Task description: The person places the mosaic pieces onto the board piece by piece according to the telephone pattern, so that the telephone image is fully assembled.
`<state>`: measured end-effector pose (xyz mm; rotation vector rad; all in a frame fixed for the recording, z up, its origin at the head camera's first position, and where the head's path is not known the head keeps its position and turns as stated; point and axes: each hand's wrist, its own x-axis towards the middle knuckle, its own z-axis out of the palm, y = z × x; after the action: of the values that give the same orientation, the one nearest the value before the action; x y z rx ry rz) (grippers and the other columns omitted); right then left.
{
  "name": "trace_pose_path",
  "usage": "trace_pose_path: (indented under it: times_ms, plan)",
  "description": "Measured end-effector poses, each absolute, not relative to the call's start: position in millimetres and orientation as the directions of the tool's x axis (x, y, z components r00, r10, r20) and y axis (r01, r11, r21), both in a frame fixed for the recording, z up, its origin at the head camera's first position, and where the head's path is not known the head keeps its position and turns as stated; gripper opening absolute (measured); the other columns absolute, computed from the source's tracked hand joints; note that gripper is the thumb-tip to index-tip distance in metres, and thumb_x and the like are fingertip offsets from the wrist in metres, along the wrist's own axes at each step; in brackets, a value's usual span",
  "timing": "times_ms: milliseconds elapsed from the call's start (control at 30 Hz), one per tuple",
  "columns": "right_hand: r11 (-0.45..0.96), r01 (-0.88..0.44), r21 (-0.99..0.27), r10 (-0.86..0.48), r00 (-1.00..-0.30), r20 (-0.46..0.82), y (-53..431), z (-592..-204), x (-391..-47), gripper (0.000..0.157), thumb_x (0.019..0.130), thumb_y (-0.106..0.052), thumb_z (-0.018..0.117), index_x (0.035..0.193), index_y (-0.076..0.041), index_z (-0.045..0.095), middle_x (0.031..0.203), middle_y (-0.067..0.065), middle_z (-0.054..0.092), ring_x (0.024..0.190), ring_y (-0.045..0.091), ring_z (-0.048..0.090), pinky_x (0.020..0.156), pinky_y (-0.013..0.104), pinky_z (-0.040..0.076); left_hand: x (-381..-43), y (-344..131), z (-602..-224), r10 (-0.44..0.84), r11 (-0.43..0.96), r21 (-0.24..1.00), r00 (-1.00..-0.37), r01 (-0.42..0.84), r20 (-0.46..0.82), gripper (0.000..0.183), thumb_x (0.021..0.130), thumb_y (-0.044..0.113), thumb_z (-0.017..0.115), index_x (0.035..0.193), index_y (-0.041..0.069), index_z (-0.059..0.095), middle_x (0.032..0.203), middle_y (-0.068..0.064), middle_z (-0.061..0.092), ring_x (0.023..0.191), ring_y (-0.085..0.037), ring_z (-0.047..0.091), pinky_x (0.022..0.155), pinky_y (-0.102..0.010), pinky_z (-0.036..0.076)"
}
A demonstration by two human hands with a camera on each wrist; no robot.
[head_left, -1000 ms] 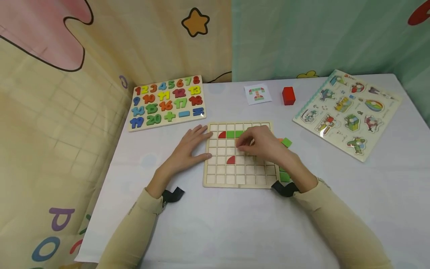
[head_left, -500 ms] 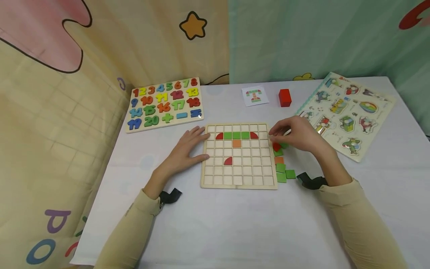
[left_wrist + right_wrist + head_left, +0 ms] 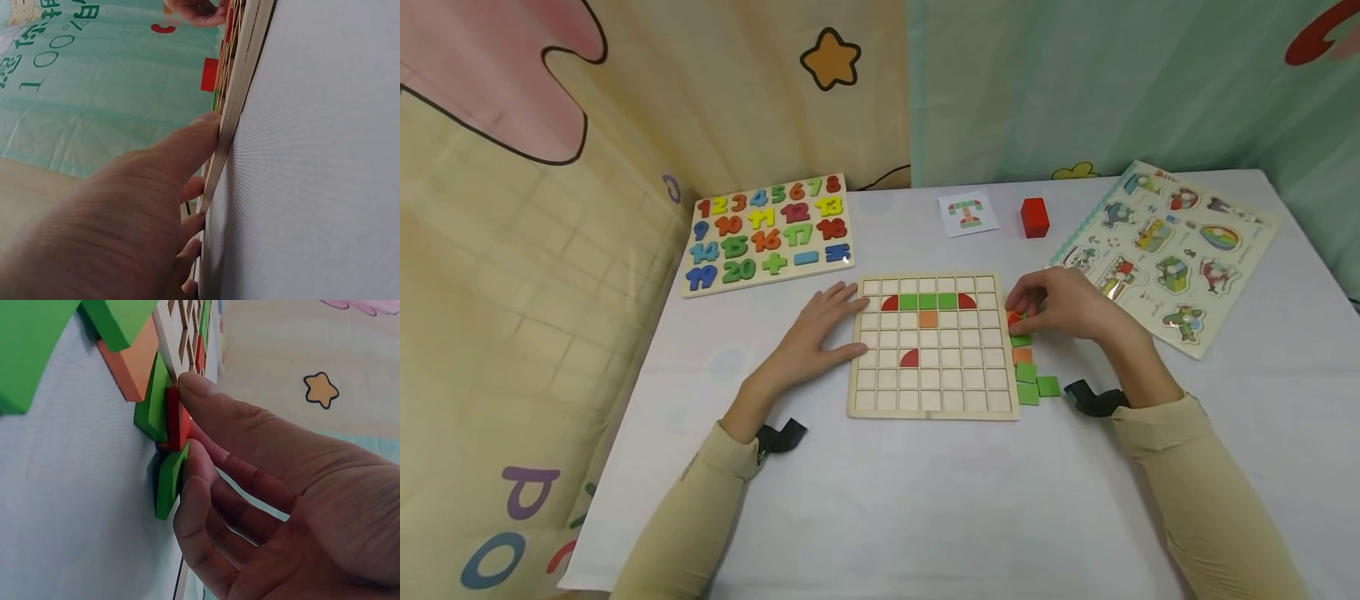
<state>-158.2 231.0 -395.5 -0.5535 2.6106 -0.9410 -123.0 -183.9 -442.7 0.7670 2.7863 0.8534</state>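
Observation:
A wooden grid board (image 3: 887,402) lies on the white table. Its second row holds a red quarter-round tile at each end and green square tiles (image 3: 928,302) between. Below the middle green one sits an orange square tile (image 3: 928,319); lower left is another red quarter-round tile (image 3: 910,358). My left hand (image 3: 817,335) rests with extended fingers and thumb at the board's left edge. Beside the right edge, my right hand (image 3: 1063,304) pinches a red tile (image 3: 175,419) between thumb and fingertips, among loose green tiles (image 3: 153,403). Its outline is partly hidden by the fingers.
More loose green tiles (image 3: 1027,393) and an orange tile (image 3: 1022,356) lie along the board's right side. Behind stand a number puzzle (image 3: 767,233), a pattern card (image 3: 968,214) and a red block (image 3: 1034,217). A picture puzzle (image 3: 1176,254) lies at right.
My right hand has moved from over the board to the loose tiles on the right, uncovering the orange tile, and now pinches a red one. My left hand stays at the board's edge.

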Motion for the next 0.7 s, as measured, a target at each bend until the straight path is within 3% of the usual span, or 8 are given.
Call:
trace_pose_path:
  times_ms: [700]
  plan:
    - [0.722, -0.220, -0.656, -0.432, -0.884, -0.179, 235.5, -393.2, -158.2, 0.027, 0.086, -0.024, 0.090, 0.095, -0.009, 0.070, 0.089, 0.005, 0.067, 0.084, 0.021, 0.059, 0.070, 0.026, 0.048, -123.0, -183.7, -441.9, 0.509, 0.706, 0.554, -0.860, 0.441, 0.036, 0.073, 0.097, 0.041, 0.076, 0.160, 0.019, 0.046, 0.175, -0.004, 0.028, 0.165, -0.023, 0.010, 0.136, -0.046, 0.003]
